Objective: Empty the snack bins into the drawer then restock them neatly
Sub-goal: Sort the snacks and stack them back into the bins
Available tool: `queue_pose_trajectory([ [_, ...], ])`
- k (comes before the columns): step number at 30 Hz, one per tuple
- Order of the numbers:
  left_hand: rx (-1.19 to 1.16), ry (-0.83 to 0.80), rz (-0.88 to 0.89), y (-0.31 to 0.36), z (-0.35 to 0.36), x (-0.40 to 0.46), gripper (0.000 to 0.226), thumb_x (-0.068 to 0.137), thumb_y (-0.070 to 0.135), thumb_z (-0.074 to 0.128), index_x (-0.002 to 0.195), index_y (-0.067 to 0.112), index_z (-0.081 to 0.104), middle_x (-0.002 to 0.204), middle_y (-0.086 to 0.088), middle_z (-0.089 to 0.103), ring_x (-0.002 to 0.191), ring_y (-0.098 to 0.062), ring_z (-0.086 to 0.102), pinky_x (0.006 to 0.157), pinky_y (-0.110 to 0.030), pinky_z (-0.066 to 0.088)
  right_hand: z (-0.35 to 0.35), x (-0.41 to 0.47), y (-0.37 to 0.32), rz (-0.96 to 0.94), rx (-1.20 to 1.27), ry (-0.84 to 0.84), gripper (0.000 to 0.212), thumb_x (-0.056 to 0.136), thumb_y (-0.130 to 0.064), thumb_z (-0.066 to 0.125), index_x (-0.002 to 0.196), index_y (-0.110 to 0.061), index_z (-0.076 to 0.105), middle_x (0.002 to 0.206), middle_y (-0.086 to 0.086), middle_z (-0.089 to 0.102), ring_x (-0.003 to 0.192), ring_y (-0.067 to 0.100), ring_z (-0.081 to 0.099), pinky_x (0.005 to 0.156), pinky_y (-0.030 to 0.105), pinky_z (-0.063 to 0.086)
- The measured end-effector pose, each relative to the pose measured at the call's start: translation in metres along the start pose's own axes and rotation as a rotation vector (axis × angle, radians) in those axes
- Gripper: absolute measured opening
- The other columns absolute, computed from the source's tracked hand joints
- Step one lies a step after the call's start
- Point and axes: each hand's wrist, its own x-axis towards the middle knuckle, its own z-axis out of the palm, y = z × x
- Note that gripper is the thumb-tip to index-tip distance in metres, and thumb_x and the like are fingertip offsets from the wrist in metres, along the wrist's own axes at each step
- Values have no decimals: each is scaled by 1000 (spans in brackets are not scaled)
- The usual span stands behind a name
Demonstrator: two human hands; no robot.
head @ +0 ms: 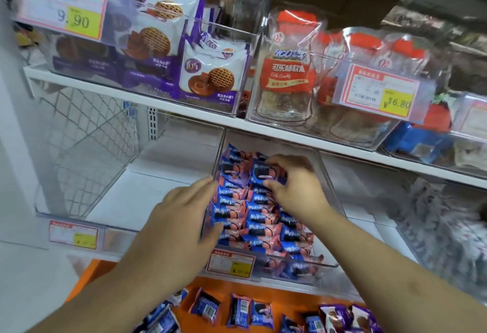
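Two hands in bin [326, 264]: right hand [295, 187] pinches packet [263, 173]; left hand [181, 216] flat, fingers straight.

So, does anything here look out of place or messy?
Yes. Several small snack packets lie scattered at odd angles on the orange drawer below, not in any bin. In the clear bin the packets stand in rows, where the right hand holds one packet and the left hand rests at the bin's side.

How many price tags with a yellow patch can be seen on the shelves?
4: top left tag, upper right tag, lower left tag, and centre tag on the cookie bin. Others may be out of frame.
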Motion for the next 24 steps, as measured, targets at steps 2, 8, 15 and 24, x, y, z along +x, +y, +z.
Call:
queue_pose_trajectory([
  [2,9,18,15,-2,2,1,70,102,51,53,161,43,15,164,29,19,148,0,19,120,-24,21,20,14,16,-58,-108,24,40,85,-30,85,123,-27,73,121,2,69,117,29,55,96,37,49],
  [8,-2,35,32,-10,8,5,67,103,49,52,160,44,18,163,30,22,146,2,21,115,-18,19,48,21,31,-62,-233,102,36,81,-31,83,116,-28,79,123,0,66,119,35,49,100,46,42],
  [15,3,84,80,-8,9,1,67,101,45,56,161,37,26,164,22,28,149,-2,19,122,-26,19,25,2,18,-37,-171,58,61,84,-44,77,142,-32,64,146,8,58,135,37,45,114,47,39],
  [24,-165,-381,253,21,32,-55,33,96,50,65,128,44,61,116,28,60,109,9,55,85,-10,44,-58,-166,-34,-154,381,-120,38,87,-13,83,123,-23,74,122,-11,68,115,6,64,92,20,51],
])
